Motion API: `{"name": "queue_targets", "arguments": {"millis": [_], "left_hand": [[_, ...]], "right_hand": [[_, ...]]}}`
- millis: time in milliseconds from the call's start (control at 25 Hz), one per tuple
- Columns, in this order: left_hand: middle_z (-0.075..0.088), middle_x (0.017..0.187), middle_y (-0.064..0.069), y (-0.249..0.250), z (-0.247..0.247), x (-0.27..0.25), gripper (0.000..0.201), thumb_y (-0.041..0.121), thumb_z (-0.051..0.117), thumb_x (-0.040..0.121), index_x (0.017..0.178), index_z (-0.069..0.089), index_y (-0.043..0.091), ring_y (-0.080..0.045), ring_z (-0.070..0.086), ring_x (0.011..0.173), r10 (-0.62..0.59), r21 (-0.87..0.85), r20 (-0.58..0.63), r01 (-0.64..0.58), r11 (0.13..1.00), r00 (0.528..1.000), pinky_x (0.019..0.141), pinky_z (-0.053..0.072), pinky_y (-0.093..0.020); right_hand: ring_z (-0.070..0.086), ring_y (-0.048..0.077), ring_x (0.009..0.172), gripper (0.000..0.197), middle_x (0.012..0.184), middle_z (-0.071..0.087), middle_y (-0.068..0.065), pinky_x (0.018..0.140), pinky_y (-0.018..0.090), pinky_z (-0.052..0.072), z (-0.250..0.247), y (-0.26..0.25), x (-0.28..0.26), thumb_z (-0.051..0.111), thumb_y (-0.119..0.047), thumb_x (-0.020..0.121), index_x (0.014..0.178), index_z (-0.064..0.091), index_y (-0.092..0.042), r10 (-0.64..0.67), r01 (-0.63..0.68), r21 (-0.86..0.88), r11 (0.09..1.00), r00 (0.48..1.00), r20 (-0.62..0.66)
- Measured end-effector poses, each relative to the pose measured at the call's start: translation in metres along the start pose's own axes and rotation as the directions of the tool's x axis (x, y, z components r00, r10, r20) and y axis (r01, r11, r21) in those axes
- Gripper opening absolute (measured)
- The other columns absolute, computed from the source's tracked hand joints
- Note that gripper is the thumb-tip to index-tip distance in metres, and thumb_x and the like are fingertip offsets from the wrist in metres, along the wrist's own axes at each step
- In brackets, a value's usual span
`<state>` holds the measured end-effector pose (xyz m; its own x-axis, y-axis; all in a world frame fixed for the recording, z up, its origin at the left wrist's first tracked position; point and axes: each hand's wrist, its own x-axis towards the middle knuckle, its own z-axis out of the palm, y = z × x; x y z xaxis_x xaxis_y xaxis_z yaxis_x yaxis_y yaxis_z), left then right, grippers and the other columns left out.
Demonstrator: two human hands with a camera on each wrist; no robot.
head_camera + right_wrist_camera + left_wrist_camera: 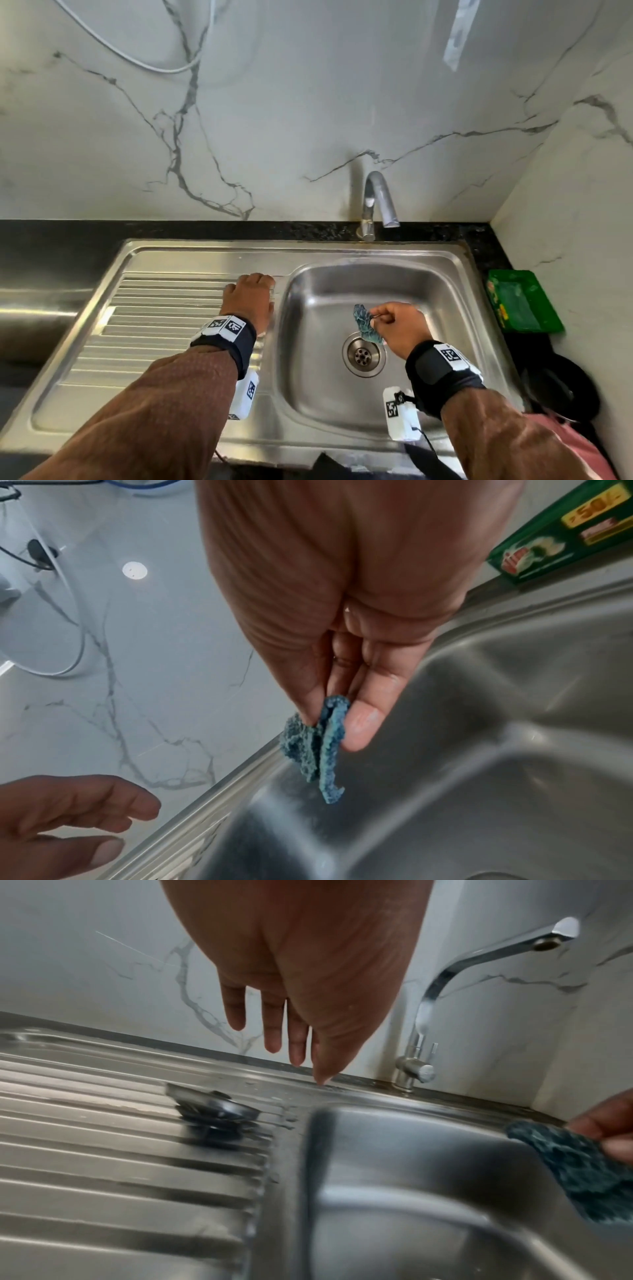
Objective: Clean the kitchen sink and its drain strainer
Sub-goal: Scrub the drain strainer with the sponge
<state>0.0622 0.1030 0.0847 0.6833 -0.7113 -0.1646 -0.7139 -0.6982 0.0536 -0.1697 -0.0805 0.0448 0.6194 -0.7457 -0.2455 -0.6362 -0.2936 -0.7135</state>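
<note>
The steel sink basin (pixel 445 308) has an open drain (pixel 363 355) in its floor. The drain strainer (pixel 216 1113) lies on the ribbed drainboard (pixel 154 308), close to the basin's left edge; my left hand hides it in the head view. My left hand (pixel 252 293) hovers just above it with fingers (pixel 272 1031) straight and holding nothing. My right hand (pixel 392 322) is above the drain. It pinches a crumpled blue-green scrub pad (pixel 325 748) between thumb and fingers. The pad (pixel 365 323) hangs down over the basin.
A chrome faucet (pixel 376 202) stands behind the basin, with no water running. A green soap box (pixel 520 301) sits on the black counter to the right, and a black round object (pixel 561 387) lies in front of it. A marble wall rises behind.
</note>
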Motion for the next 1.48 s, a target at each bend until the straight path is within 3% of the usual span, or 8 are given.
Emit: {"name": "queue_targets", "arguments": {"millis": [120,240,520,680,960,1120,1280,1480], "left_hand": [[0.044,0.141,-0.002,-0.022,-0.001,0.004,0.05,0.043,0.055,0.093,0.136,0.044,0.021,-0.027,0.042,0.13,-0.223,0.001,0.031,0.223,0.975,0.974,0.102,0.04,-0.045],[0.044,0.138,-0.012,-0.033,0.002,0.007,0.05,0.022,0.059,0.09,0.135,0.04,0.011,-0.034,0.047,0.126,-0.447,-0.113,0.133,0.462,0.88,0.885,0.098,0.046,-0.048],[0.061,0.121,-0.023,-0.044,0.012,0.018,0.033,0.009,0.069,0.084,0.114,0.06,-0.001,-0.038,0.063,0.109,-0.523,-0.331,0.216,0.566,0.755,0.825,0.085,0.053,-0.039],[0.069,0.108,-0.016,-0.035,0.007,0.021,0.018,0.017,0.062,0.089,0.1,0.07,0.005,-0.034,0.064,0.103,-0.408,-0.393,0.163,0.439,0.808,0.898,0.083,0.051,-0.035],[0.072,0.083,0.002,0.048,0.0,0.001,0.003,0.019,0.067,0.086,0.084,0.069,0.021,-0.021,0.07,0.073,-0.058,-0.726,0.001,0.041,0.686,0.998,0.075,0.06,-0.038],[0.071,0.082,0.003,0.085,-0.019,-0.012,0.005,0.019,0.068,0.086,0.087,0.073,0.019,-0.019,0.071,0.069,0.05,-0.754,-0.047,-0.069,0.653,0.998,0.068,0.061,-0.04],[0.073,0.081,0.008,0.101,-0.033,-0.019,0.005,0.031,0.067,0.079,0.079,0.069,0.036,-0.016,0.071,0.063,0.102,-0.739,-0.033,-0.093,0.667,0.994,0.064,0.062,-0.038],[0.073,0.091,0.002,0.119,-0.048,-0.027,0.011,0.017,0.065,0.089,0.096,0.073,0.021,-0.017,0.072,0.07,0.14,-0.704,-0.058,-0.14,0.696,0.988,0.069,0.062,-0.036]], "right_hand": [[0.057,-0.012,0.068,0.015,0.067,0.065,-0.019,0.066,0.0,0.04,0.019,-0.014,0.0,0.069,-0.015,0.084,0.086,0.073,-0.03,-0.029,0.03,-0.019,0.999,0.999,0.031],[0.06,-0.007,0.069,0.017,0.069,0.066,-0.017,0.072,0.005,0.047,0.031,-0.019,0.001,0.069,-0.015,0.084,0.084,0.069,-0.032,-0.03,0.031,-0.015,0.999,0.998,0.052],[0.065,-0.001,0.075,0.019,0.077,0.071,-0.014,0.069,-0.003,0.039,0.034,-0.018,-0.006,0.069,-0.016,0.084,0.091,0.071,-0.034,0.002,-0.001,-0.028,1.0,0.998,0.061],[0.072,0.015,0.081,0.032,0.083,0.075,-0.004,0.08,0.038,0.061,0.021,-0.017,-0.009,0.07,-0.006,0.082,0.099,0.072,-0.033,0.063,-0.07,0.241,0.968,0.997,0.038],[0.072,0.022,0.089,0.037,0.091,0.076,0.0,0.075,0.037,0.061,-0.033,-0.05,-0.016,0.063,0.007,0.087,0.09,0.078,-0.026,-0.088,0.125,0.483,0.867,0.991,-0.097],[0.071,0.007,0.088,0.034,0.096,0.073,-0.008,0.083,0.027,0.058,-0.054,-0.055,-0.028,0.07,0.002,0.083,0.09,0.079,-0.03,-0.312,0.371,0.245,0.895,0.917,-0.25],[0.06,0.001,0.09,0.031,0.096,0.066,-0.011,0.082,0.008,0.042,-0.065,-0.052,-0.042,0.07,0.0,0.081,0.091,0.079,-0.027,-0.642,0.616,-0.18,0.767,0.734,-0.223],[0.058,0.017,0.097,0.027,0.107,0.069,-0.01,0.083,0.029,0.052,-0.064,-0.025,-0.045,0.065,-0.009,0.084,0.105,0.074,-0.025,-0.716,0.619,-0.426,0.66,0.69,-0.105]]}}
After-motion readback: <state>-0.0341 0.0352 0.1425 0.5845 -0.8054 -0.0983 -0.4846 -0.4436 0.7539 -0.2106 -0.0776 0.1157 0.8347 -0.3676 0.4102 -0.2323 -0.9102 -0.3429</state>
